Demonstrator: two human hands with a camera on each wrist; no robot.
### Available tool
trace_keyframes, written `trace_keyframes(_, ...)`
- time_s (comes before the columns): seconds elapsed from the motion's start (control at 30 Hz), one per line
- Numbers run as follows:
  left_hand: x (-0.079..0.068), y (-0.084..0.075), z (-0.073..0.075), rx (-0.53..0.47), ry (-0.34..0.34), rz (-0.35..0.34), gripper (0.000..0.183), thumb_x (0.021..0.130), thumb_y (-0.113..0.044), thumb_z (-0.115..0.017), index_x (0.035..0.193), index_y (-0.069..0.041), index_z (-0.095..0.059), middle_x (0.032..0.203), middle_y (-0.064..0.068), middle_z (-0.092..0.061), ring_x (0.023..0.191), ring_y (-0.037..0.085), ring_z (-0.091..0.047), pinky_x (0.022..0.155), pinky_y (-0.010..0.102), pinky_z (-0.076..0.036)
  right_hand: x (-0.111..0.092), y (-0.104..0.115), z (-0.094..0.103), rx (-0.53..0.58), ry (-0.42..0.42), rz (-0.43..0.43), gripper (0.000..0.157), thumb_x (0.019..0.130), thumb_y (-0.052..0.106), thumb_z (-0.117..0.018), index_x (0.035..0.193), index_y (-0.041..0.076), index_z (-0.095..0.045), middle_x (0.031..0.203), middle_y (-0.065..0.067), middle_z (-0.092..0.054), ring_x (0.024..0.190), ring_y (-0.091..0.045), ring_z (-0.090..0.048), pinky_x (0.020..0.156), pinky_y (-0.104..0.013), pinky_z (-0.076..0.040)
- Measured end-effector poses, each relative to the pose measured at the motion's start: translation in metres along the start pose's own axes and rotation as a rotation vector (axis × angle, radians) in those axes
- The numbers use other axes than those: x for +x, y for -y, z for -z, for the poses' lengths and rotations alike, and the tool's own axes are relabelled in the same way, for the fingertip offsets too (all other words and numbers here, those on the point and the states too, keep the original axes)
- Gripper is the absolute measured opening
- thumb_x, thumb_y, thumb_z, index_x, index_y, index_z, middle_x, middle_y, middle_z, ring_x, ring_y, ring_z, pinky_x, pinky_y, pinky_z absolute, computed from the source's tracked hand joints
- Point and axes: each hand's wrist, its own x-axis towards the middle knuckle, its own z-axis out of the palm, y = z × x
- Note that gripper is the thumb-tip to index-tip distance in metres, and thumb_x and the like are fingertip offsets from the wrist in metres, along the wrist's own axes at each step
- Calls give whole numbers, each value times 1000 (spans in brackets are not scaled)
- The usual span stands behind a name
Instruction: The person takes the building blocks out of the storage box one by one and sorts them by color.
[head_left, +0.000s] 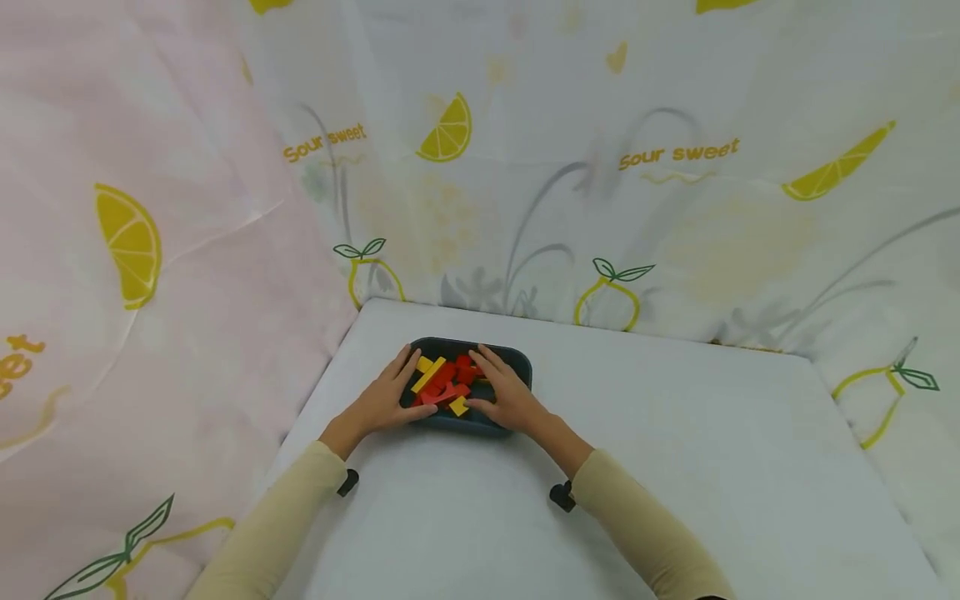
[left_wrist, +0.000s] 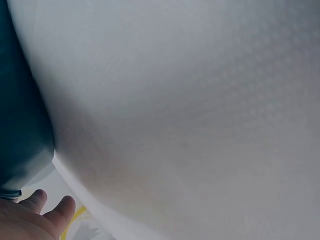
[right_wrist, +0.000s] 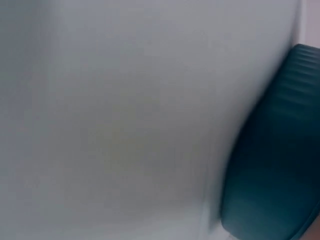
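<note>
A dark teal plastic bin sits toward the far left of the white table in the head view. Inside lie several red blocks, a long yellow block and a small yellow block. My left hand lies at the bin's left end, its fingers spread along the rim and its thumb across the near corner. Over the right part of the bin is my right hand, fingers stretched above the blocks and thumb near the small yellow one. The left wrist view shows fingertips beyond the bin's wall.
The white table stretches to the right and toward me. Behind it hangs a lemon-printed cloth, with a pinkish cloth along the left. Small black devices sit at both wrists.
</note>
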Motion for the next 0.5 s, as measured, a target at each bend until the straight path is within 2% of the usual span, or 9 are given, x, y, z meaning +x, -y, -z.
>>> trace_keyframes(0.1, 2, 0, 2, 1, 1, 1, 111, 80, -74, -62, 161, -19, -9, 168, 11, -4, 149, 41, -23, 112, 64, -32, 8, 1, -7, 49, -15, 15, 78, 88, 28, -75, 152, 5, -35, 157, -14, -37, 138, -31, -45, 111, -46, -42)
trace_keyframes(0.23, 2, 1, 5, -2, -10, -4, 112, 80, -72, -64, 161, -17, -9, 168, 11, -4, 149, 40, -23, 112, 64, -32, 19, 6, -17, 149, 17, 58, 69, 90, 23, -73, 147, 1, -42, 141, -17, -55, 112, -30, -64, 91, -38, -56)
trace_keyframes(0.33, 0, 2, 5, -18, -22, -14, 110, 80, -68, -67, 160, -16, -12, 167, 12, -6, 149, 40, -23, 113, 63, -31, 25, 10, -25, 187, 62, 64, 61, 91, 21, -72, 143, 1, -48, 132, -16, -62, 101, -27, -69, 81, -32, -59)
trace_keyframes(0.5, -1, 2, 2, -30, -25, -22, 109, 81, -68, -67, 160, -16, -14, 167, 12, -6, 149, 41, -23, 113, 63, -32, 30, 14, -32, 177, 72, 45, 49, 88, 14, -75, 132, 1, -58, 124, -13, -66, 97, -23, -70, 82, -26, -58)
